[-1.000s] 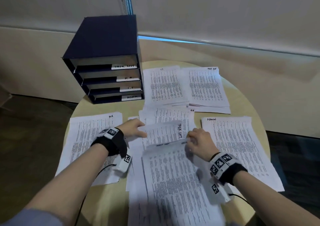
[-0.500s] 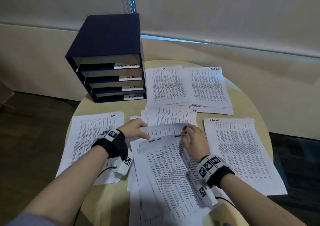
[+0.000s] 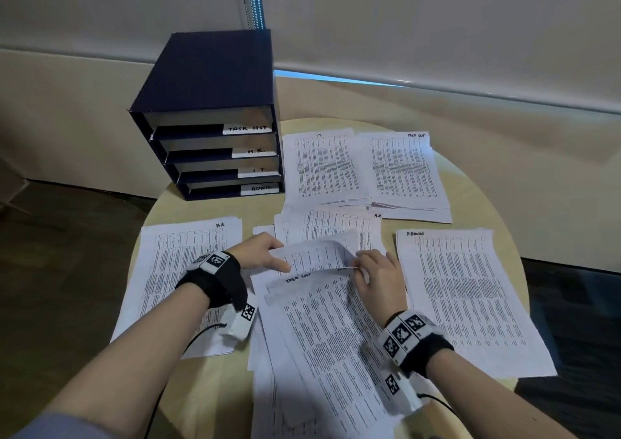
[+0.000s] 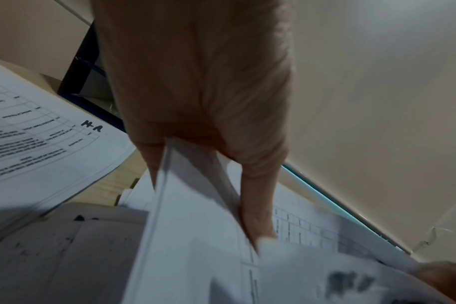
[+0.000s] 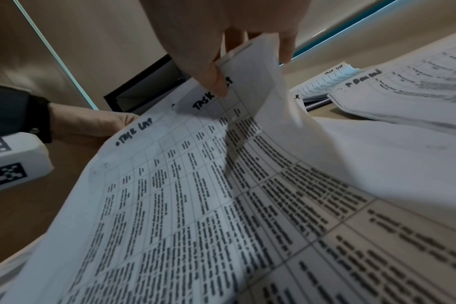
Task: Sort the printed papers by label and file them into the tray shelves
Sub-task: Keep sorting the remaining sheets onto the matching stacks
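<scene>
Our right hand (image 3: 376, 277) has slid nearer the tray shelves (image 3: 215, 156), curling the sheet (image 3: 316, 254) over. Both hands pinch it, left hand (image 3: 258, 254) too. Thin, floppy paper; we'd grip the edges.

Both hands (image 3: 376, 275) on curled sheet (image 3: 316, 254)

Printed text on the paper stacks (image 3: 460, 291) staying too small to read, lifted sheet (image 4: 325, 273) blurring in the left wrist view, loose pile (image 3: 322, 388) running off the bottom edge, left hand (image 3: 258, 254) fingertips hiding under the sheet.
</scene>
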